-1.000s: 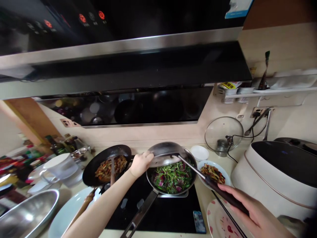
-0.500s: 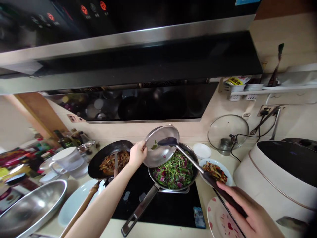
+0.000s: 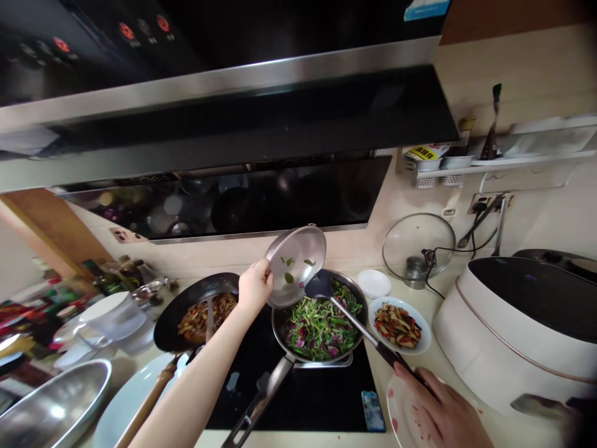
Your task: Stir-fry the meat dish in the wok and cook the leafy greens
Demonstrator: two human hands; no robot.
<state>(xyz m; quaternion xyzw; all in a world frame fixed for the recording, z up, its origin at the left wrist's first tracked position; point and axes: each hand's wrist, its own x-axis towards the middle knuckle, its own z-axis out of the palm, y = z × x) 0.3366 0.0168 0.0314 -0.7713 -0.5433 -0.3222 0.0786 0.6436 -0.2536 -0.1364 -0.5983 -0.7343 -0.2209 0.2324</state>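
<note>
My left hand (image 3: 256,285) grips the rim of a metal bowl (image 3: 298,252), tilted over a frying pan (image 3: 276,326). A few green leaves cling inside the bowl. Chopped leafy greens (image 3: 321,326) with purple bits fill the pan, which sits on the black cooktop (image 3: 317,398). My right hand (image 3: 443,404) is closed around the dark handle of a spatula (image 3: 352,318). Its dark blade rests at the bowl's lower edge, above the greens; whether it touches the bowl I cannot tell.
Left of the pan stands a wok (image 3: 165,320) with cooked food and a metal turner. A plate of cooked vegetables (image 3: 422,320), a small white dish (image 3: 374,284) and a white appliance (image 3: 513,336) are on the right. A glass lid (image 3: 403,239) leans on the wall. A steel basin (image 3: 60,404) lies left.
The spatula blade has moved from inside the bowl down to its lower edge. More leaves show on the bowl's inner face. The camera view has shifted slightly right.
</note>
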